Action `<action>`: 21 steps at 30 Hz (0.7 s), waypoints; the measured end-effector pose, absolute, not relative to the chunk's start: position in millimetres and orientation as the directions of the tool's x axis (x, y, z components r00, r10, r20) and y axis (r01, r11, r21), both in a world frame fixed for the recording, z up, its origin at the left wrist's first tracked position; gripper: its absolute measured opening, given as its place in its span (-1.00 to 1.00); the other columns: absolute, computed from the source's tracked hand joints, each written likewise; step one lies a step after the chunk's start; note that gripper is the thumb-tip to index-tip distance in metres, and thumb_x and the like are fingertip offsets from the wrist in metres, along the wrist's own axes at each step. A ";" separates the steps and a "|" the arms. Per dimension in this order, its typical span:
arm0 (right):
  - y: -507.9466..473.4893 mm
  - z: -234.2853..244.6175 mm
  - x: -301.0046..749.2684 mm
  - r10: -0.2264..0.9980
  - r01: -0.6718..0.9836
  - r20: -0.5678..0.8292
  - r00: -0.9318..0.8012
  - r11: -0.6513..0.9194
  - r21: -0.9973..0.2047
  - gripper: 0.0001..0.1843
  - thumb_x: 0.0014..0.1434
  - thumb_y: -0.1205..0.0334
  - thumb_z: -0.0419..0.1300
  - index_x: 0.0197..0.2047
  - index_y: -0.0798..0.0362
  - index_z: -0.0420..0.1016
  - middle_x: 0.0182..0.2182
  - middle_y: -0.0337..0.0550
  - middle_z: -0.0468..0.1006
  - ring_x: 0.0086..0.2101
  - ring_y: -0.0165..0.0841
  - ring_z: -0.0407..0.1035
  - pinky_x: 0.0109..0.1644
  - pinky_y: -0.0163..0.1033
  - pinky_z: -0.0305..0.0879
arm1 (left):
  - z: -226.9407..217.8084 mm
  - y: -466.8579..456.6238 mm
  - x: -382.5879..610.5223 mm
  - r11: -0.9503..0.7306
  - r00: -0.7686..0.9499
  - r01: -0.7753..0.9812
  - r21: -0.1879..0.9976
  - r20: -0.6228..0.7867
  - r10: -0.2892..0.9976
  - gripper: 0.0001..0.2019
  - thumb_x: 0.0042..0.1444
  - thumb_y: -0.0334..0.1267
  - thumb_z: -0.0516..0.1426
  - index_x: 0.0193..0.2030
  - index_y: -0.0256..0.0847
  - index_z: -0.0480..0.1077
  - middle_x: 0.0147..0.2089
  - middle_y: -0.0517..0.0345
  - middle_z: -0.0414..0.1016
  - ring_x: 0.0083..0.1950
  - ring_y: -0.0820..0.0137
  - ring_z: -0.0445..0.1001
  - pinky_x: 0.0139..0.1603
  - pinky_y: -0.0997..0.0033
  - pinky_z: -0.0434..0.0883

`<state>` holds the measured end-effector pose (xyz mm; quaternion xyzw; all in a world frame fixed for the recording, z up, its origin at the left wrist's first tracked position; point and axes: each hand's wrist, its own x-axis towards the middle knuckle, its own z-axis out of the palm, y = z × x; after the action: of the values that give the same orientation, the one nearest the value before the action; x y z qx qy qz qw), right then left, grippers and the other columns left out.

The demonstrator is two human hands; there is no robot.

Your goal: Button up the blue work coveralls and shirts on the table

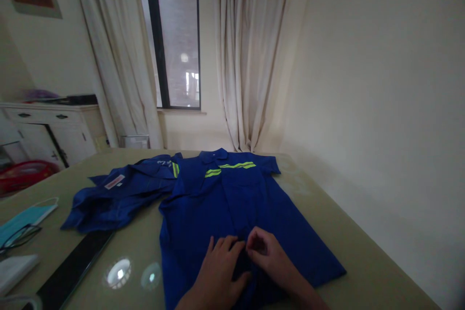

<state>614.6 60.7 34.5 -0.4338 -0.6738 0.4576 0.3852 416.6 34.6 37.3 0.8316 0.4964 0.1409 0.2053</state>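
A blue short-sleeved work shirt [203,213] with yellow-green stripes lies front up, collar at the far side. Near its lower front, my left hand [221,271] rests on the cloth, fingers apart and thumb held off to the side. Close against those fingertips, my right hand [271,256] is curled in a pinch at the shirt's front opening. The bit of cloth between its thumb and finger is mostly hidden. A second blue garment [123,193], with a pale label and a striped band, lies crumpled to the left, touching the shirt's sleeve.
On the glossy table [312,203], a long black object [74,271], a blue face mask [27,218], glasses [22,237] and a white object [16,271] lie left. A wall [392,131] borders the right side. Behind are curtains [250,58] and a white cabinet [69,131].
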 end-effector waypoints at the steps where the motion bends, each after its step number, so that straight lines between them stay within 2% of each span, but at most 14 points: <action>1: 61.7 34.0 614.6 0.942 0.197 0.128 -0.310 0.195 -0.961 -0.80 0.10 0.11 0.30 -0.34 0.03 0.41 -0.42 -0.26 0.45 -0.34 -0.33 0.36 -0.25 -0.28 0.26 | 41.3 35.7 417.8 -0.410 0.469 0.760 0.504 0.010 0.883 -0.39 0.18 -0.02 0.15 0.39 0.09 0.25 0.41 -0.01 0.31 0.41 -0.06 0.26 0.43 -0.46 -0.01; 5: 61.7 34.4 612.1 0.963 0.083 0.140 -0.232 0.163 -0.983 -0.77 0.11 0.07 0.35 -0.34 0.03 0.45 -0.36 -0.19 0.53 -0.27 -0.27 0.42 -0.14 -0.21 0.32 | 50.6 53.8 421.8 -0.365 0.485 0.746 0.557 -0.080 0.871 -0.21 0.11 0.02 0.25 0.46 0.05 0.12 0.50 -0.11 0.17 0.51 -0.17 0.05 0.36 -0.68 -0.26; 6: 61.4 35.3 611.8 0.966 0.069 0.146 -0.214 0.164 -0.984 -0.77 0.12 0.07 0.35 -0.33 0.02 0.47 -0.34 -0.16 0.55 -0.25 -0.25 0.43 -0.11 -0.19 0.33 | 50.0 59.1 421.8 -0.373 0.491 0.734 0.567 -0.064 0.869 -0.20 0.10 0.02 0.27 0.46 0.04 0.12 0.49 -0.11 0.17 0.51 -0.17 0.05 0.35 -0.69 -0.33; 8: 61.6 37.8 612.2 0.969 0.055 0.164 -0.187 0.177 -0.983 -0.77 0.14 0.05 0.37 -0.33 0.02 0.50 -0.30 -0.13 0.58 -0.21 -0.22 0.44 -0.08 -0.18 0.34 | 46.4 67.3 420.4 -0.399 0.478 0.703 0.589 0.024 0.878 -0.26 0.10 -0.01 0.29 0.39 0.01 0.17 0.43 -0.08 0.29 0.46 -0.09 0.16 0.36 -0.65 -0.41; 9: 62.2 39.0 612.8 0.970 0.049 0.171 -0.175 0.182 -0.982 -0.76 0.14 0.05 0.39 -0.34 0.02 0.51 -0.30 -0.12 0.58 -0.20 -0.22 0.45 -0.07 -0.17 0.34 | 44.2 69.6 419.3 -0.409 0.456 0.690 0.597 0.081 0.887 -0.33 0.11 -0.03 0.30 0.33 -0.02 0.22 0.35 -0.05 0.37 0.40 -0.03 0.26 0.39 -0.59 -0.37; 11: 64.2 40.4 614.4 0.974 0.023 0.173 -0.147 0.178 -0.984 -0.76 0.12 0.04 0.41 -0.35 0.01 0.52 -0.29 -0.12 0.59 -0.19 -0.21 0.45 -0.06 -0.17 0.34 | 41.6 69.3 417.3 -0.411 0.386 0.679 0.609 0.181 0.905 -0.50 0.10 -0.05 0.31 0.14 -0.09 0.32 0.15 0.02 0.49 0.21 0.08 0.41 0.42 -0.40 -0.06; 13: 66.0 39.7 615.9 0.980 -0.022 0.166 -0.111 0.164 -0.986 -0.74 0.10 0.04 0.43 -0.35 0.00 0.52 -0.28 -0.13 0.60 -0.18 -0.21 0.46 -0.03 -0.17 0.34 | 42.3 63.1 417.4 -0.419 0.351 0.677 0.605 0.235 0.906 -0.63 0.10 -0.03 0.33 -0.07 -0.13 0.35 0.00 0.08 0.50 0.05 0.15 0.45 0.25 -0.08 0.28; 14: 66.5 38.5 616.4 0.983 -0.048 0.161 -0.093 0.157 -0.986 -0.73 0.09 0.04 0.45 -0.36 0.00 0.51 -0.28 -0.13 0.60 -0.17 -0.21 0.46 -0.01 -0.17 0.34 | 43.6 58.5 418.6 -0.431 0.359 0.676 0.598 0.244 0.901 -0.64 0.09 0.00 0.33 -0.14 -0.13 0.36 -0.05 0.09 0.49 0.00 0.16 0.44 0.12 0.05 0.35; 16: 66.2 35.3 616.8 0.986 -0.092 0.151 -0.071 0.145 -0.985 -0.71 0.05 0.05 0.47 -0.36 0.00 0.50 -0.26 -0.14 0.60 -0.15 -0.22 0.46 0.01 -0.17 0.34 | 46.2 48.5 423.1 -0.451 0.394 0.678 0.580 0.230 0.890 -0.55 0.01 0.13 0.35 -0.20 -0.14 0.36 -0.11 0.08 0.49 -0.08 0.15 0.43 -0.05 0.16 0.35; 18: 64.8 32.3 616.8 0.986 -0.109 0.144 -0.079 0.135 -0.985 -0.70 0.03 0.07 0.49 -0.35 0.00 0.49 -0.23 -0.14 0.60 -0.13 -0.22 0.46 0.02 -0.18 0.34 | 47.2 41.0 428.5 -0.451 0.408 0.694 0.561 0.209 0.888 -0.44 -0.13 0.20 0.38 -0.18 -0.16 0.38 -0.12 0.04 0.50 -0.10 0.11 0.43 -0.09 0.18 0.32; 19: 63.9 31.3 616.7 0.985 -0.108 0.146 -0.088 0.136 -0.985 -0.70 0.01 0.08 0.50 -0.35 0.00 0.49 -0.22 -0.14 0.60 -0.13 -0.22 0.46 0.02 -0.18 0.34 | 47.0 39.0 430.5 -0.443 0.403 0.703 0.557 0.201 0.893 -0.45 -0.14 0.17 0.39 -0.17 -0.17 0.39 -0.12 0.02 0.50 -0.11 0.11 0.44 -0.11 0.19 0.31; 21: 62.5 30.4 616.7 0.981 -0.090 0.162 -0.107 0.153 -0.984 -0.71 0.00 0.09 0.50 -0.35 0.00 0.50 -0.22 -0.13 0.59 -0.11 -0.22 0.47 0.03 -0.19 0.34 | 45.7 38.5 431.7 -0.429 0.400 0.696 0.576 0.185 0.897 -0.61 -0.06 -0.02 0.36 -0.20 -0.17 0.38 -0.17 0.06 0.52 -0.16 0.18 0.44 -0.18 0.27 0.28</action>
<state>616.7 62.5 30.4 -0.4087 -0.5447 0.5066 0.5287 431.7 38.5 45.7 0.8102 0.4916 0.2412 0.2090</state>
